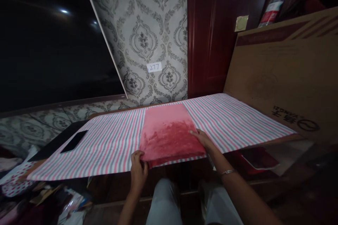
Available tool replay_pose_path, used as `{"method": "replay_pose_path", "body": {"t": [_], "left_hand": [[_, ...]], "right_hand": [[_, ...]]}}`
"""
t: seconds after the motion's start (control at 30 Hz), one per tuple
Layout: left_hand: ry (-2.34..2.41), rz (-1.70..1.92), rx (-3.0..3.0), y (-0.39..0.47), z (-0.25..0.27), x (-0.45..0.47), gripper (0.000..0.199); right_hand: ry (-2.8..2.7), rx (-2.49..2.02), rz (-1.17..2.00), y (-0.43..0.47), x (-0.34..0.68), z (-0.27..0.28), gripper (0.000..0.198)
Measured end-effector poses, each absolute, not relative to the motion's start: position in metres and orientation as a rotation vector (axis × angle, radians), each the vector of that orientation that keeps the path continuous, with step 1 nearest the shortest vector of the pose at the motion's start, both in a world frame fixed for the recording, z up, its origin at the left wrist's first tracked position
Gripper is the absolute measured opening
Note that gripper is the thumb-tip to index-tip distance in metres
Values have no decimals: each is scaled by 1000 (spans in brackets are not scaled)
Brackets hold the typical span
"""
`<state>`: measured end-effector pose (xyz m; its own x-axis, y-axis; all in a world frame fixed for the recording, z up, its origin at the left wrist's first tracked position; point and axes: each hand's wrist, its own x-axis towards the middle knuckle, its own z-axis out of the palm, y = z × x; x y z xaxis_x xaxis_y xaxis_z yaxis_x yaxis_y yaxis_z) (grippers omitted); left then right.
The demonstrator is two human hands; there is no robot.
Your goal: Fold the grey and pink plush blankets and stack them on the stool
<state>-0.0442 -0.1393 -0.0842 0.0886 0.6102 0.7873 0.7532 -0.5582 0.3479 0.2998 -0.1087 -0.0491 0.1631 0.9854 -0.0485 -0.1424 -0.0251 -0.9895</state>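
Observation:
A folded pink-and-red plush cloth [169,135] lies flat on a striped sheet [113,137], its near half darker red and its far half pale pink. At its near left corner my left hand [139,165] has curled fingers closed on the edge. My right hand [202,139] grips the right edge, with thumb and fingertips on the top side and the other fingers partly hidden. Left of the cloth, a dark-screened phone [74,141] rests on the sheet, apart from both hands.
A large cardboard box [285,70] stands at the right, with a red-capped plastic bottle [276,3] above it. A big dark television screen [55,42] hangs at the left. Clothes and bags [18,182] are heaped at lower left. My knees [163,200] are below the table's near edge.

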Motion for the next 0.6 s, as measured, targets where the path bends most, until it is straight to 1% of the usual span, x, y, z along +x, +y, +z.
{"method": "replay_pose_path", "body": {"t": [0.17,0.4,0.6], "left_hand": [[-1438,-1448,-2213,-139,-86,-44,34],[-1503,-1531,-2207,-138,-87,-45,30],[-1511,-1533,-2215,-138,-87,-44,29]], "right_hand": [[-938,-1252,1154,-104,302,-49,31],[-943,-1177,1210,-106,299,-48,36],[-963,-1151,1194,-108,300,-48,43]]}}
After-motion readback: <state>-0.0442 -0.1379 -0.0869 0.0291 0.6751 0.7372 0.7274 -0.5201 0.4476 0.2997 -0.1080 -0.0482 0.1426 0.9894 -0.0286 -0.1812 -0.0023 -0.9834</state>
